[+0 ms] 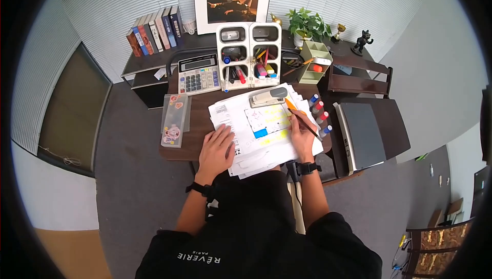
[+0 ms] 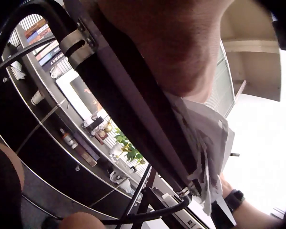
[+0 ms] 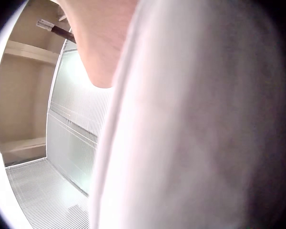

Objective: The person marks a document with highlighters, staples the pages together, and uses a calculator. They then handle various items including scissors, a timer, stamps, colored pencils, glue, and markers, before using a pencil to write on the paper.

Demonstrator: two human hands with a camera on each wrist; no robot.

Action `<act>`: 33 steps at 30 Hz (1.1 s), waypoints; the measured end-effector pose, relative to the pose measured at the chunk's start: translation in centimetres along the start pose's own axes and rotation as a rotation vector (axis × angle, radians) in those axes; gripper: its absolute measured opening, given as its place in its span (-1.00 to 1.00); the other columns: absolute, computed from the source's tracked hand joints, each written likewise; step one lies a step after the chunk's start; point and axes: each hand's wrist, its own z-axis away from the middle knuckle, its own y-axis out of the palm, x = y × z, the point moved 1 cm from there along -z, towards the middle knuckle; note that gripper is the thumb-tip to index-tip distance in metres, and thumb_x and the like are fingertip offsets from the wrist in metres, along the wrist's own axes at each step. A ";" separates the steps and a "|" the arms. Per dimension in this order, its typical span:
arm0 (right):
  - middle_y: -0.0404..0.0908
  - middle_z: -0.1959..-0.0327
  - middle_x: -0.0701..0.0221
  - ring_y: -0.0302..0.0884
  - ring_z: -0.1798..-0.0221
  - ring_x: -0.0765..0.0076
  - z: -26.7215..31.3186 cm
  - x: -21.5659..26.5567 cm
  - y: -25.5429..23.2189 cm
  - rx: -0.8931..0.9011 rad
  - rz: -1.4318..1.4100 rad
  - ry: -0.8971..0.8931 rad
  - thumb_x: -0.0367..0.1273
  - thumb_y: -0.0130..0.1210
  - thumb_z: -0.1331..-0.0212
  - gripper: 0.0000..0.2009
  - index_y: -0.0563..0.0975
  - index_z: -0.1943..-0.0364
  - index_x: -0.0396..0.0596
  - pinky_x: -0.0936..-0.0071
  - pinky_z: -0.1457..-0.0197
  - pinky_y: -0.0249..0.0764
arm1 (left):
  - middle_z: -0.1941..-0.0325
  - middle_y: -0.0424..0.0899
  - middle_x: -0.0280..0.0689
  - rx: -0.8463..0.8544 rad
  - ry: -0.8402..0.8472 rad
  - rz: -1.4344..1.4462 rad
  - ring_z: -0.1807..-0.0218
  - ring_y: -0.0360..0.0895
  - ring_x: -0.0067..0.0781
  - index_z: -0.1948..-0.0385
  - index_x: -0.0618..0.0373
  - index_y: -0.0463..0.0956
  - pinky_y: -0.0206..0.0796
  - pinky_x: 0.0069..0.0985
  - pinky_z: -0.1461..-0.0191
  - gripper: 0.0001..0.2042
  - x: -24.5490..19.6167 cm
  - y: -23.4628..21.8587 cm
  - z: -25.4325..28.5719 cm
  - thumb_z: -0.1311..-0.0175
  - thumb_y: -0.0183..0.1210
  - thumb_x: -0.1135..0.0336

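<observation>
A pile of white papers [image 1: 251, 151] lies on the brown desk, its top sheet marked with yellow highlights and a blue block [image 1: 261, 133]. The left hand [image 1: 217, 149] rests flat on the pile's left part, fingers spread. At the right part, the right hand [image 1: 302, 134] holds a dark pen [image 1: 309, 124] between thumb and fingers over the sheet. A white and grey stapler [image 1: 268, 97] sits on the pile's upper edge, beside an orange item [image 1: 294, 106]. The left wrist view shows part of the left hand [image 2: 176, 43] near the desk edge; the right wrist view shows part of the right hand [image 3: 102, 43].
Behind the papers stand a calculator [image 1: 199, 75] and a white organizer [image 1: 249, 58] with pens. A clear sticker-covered case [image 1: 175, 120] lies left. Several capped markers [image 1: 322, 117] stand right of the pile, below a green holder [image 1: 314, 63]. A dark laptop-like device [image 1: 363, 135] is at right.
</observation>
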 end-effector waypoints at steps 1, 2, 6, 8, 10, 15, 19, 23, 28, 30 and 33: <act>0.72 0.30 0.36 0.54 0.43 0.63 -0.1 0.3 0.1 0.000 0.004 0.002 -0.48 0.16 -0.35 -0.79 0.62 0.00 -0.29 0.66 0.33 0.48 | -0.19 0.62 -0.06 0.001 0.002 -0.010 -0.36 0.45 -0.08 0.06 0.26 0.63 0.23 -0.12 -0.36 -0.72 0.1 0.0 -0.1 -0.22 0.21 0.38; 0.69 0.30 0.38 0.55 0.42 0.64 0.0 0.6 0.1 -0.011 -0.033 0.029 -0.49 0.16 -0.36 -0.80 0.62 0.00 -0.29 0.67 0.32 0.50 | -0.19 0.62 -0.06 0.004 0.001 -0.005 -0.36 0.45 -0.08 0.06 0.26 0.63 0.23 -0.12 -0.36 -0.72 0.2 0.0 -0.1 -0.22 0.21 0.38; 0.67 0.29 0.40 0.56 0.39 0.64 -0.1 0.1 0.3 -0.040 -0.084 0.063 -0.47 0.17 -0.36 -0.80 0.63 0.01 -0.27 0.67 0.31 0.53 | -0.20 0.62 -0.06 0.018 -0.006 -0.003 -0.37 0.45 -0.07 0.06 0.28 0.63 0.23 -0.11 -0.36 -0.72 0.0 -0.1 -0.4 -0.19 0.23 0.41; 0.67 0.29 0.40 0.56 0.39 0.64 -0.1 -0.1 0.2 -0.046 -0.091 0.062 -0.47 0.18 -0.36 -0.79 0.63 0.00 -0.27 0.67 0.31 0.52 | -0.20 0.63 -0.06 0.024 -0.015 0.002 -0.37 0.46 -0.07 0.06 0.29 0.63 0.24 -0.11 -0.35 -0.72 -0.2 -0.2 -0.5 -0.18 0.24 0.44; 0.67 0.32 0.42 0.56 0.41 0.63 -0.1 -0.1 0.2 -0.027 -0.066 0.078 -0.45 0.19 -0.36 -0.80 0.64 0.03 -0.27 0.66 0.33 0.50 | -0.21 0.62 -0.05 0.026 -0.019 0.006 -0.37 0.45 -0.07 0.06 0.29 0.63 0.24 -0.11 -0.34 -0.71 -0.1 -0.3 -0.6 -0.17 0.23 0.45; 0.68 0.39 0.39 0.56 0.43 0.61 -0.1 -0.3 0.0 -0.018 0.039 0.021 -0.47 0.20 -0.33 -0.83 0.66 0.07 -0.26 0.64 0.34 0.47 | -0.21 0.62 -0.06 0.028 -0.016 -0.003 -0.38 0.45 -0.08 0.06 0.29 0.62 0.24 -0.10 -0.34 -0.71 0.0 -0.1 -0.5 -0.18 0.22 0.43; 0.69 0.42 0.33 0.56 0.45 0.60 -0.1 0.0 0.1 -0.021 0.152 -0.035 -0.50 0.21 -0.29 -0.83 0.66 0.08 -0.24 0.63 0.35 0.46 | -0.21 0.61 -0.06 0.023 -0.013 -0.004 -0.37 0.45 -0.08 0.05 0.29 0.62 0.24 -0.10 -0.34 -0.71 0.0 -0.1 -0.5 -0.20 0.21 0.41; 0.70 0.32 0.36 0.56 0.42 0.63 -0.3 -0.2 0.1 -0.021 0.166 -0.027 -0.50 0.18 -0.34 -0.81 0.63 0.03 -0.29 0.68 0.32 0.47 | -0.21 0.61 -0.06 0.059 -0.007 -0.008 -0.37 0.45 -0.07 0.04 0.29 0.62 0.24 -0.10 -0.33 -0.71 0.1 -0.1 -0.4 -0.21 0.21 0.40; 0.71 0.39 0.34 0.62 0.41 0.60 -0.3 0.0 0.4 -0.099 0.124 -0.021 -0.53 0.20 -0.27 -0.84 0.66 0.10 -0.24 0.63 0.34 0.49 | -0.23 0.61 -0.05 0.066 -0.016 0.010 -0.39 0.44 -0.06 0.02 0.29 0.62 0.22 -0.12 -0.34 -0.70 0.2 0.0 -0.3 -0.23 0.20 0.41; 0.72 0.39 0.33 0.62 0.40 0.59 -0.3 0.2 0.3 -0.117 0.143 0.009 -0.53 0.20 -0.26 -0.84 0.66 0.10 -0.24 0.62 0.33 0.50 | -0.23 0.61 -0.04 0.062 -0.009 0.017 -0.39 0.44 -0.05 0.01 0.29 0.62 0.22 -0.12 -0.35 -0.70 0.3 0.1 -0.5 -0.23 0.20 0.41; 0.74 0.35 0.30 0.64 0.40 0.57 -0.3 0.7 0.5 -0.120 0.154 0.034 -0.53 0.20 -0.26 -0.83 0.66 0.10 -0.23 0.62 0.31 0.51 | -0.24 0.59 0.01 0.068 0.004 0.008 -0.39 0.43 -0.01 0.01 0.32 0.60 0.22 -0.07 -0.35 -0.69 0.4 0.0 -0.4 -0.25 0.19 0.39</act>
